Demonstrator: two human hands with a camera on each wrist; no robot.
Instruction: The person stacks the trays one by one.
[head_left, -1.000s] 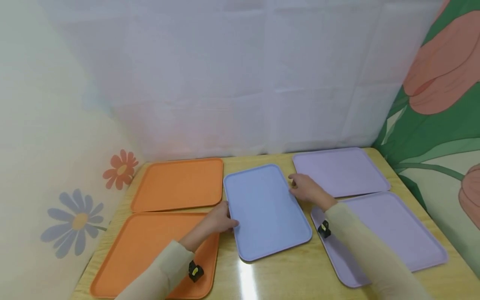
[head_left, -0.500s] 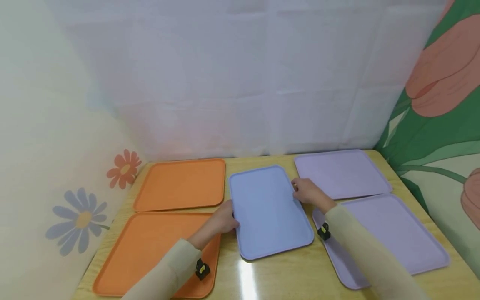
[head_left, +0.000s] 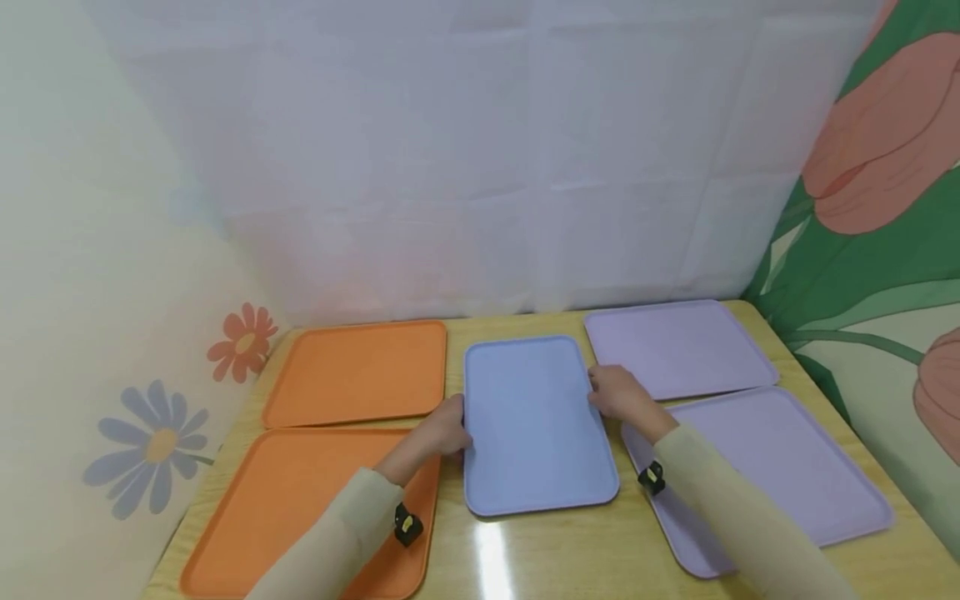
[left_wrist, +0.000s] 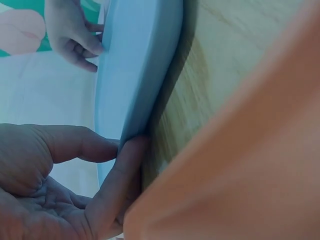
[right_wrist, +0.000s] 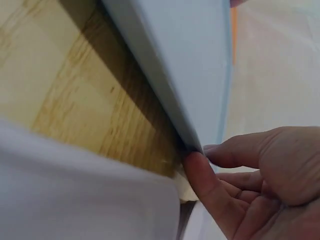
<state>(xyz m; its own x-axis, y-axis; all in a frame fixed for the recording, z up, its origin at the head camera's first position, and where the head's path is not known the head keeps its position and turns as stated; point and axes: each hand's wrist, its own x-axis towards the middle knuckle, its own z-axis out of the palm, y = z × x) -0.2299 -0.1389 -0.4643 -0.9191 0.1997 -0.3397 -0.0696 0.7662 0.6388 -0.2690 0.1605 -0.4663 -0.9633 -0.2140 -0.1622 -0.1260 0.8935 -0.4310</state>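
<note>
A light blue rectangular tray (head_left: 536, 425) sits in the middle of the wooden table, its long sides running away from me. My left hand (head_left: 442, 429) pinches its left rim; in the left wrist view the thumb lies over the rim and a finger curls beneath it. On the opposite side my right hand (head_left: 618, 396) pinches the right rim. The right wrist view shows the thumb and forefinger (right_wrist: 200, 172) meeting at the blue edge, with a dark shadow strip on the wood alongside. Whether the tray touches the table is hard to tell.
Two orange trays lie at the left, a far one (head_left: 356, 371) and a near one (head_left: 300, 508) under my left forearm. Two lilac trays lie at the right, far (head_left: 682, 346) and near (head_left: 780, 467). A white cloth (head_left: 487, 167) hangs behind the table (head_left: 540, 550).
The blue tray has turned from a slant to nearly straight, its near end swinging left and its far end right. Both hands have kept hold of its rims.
</note>
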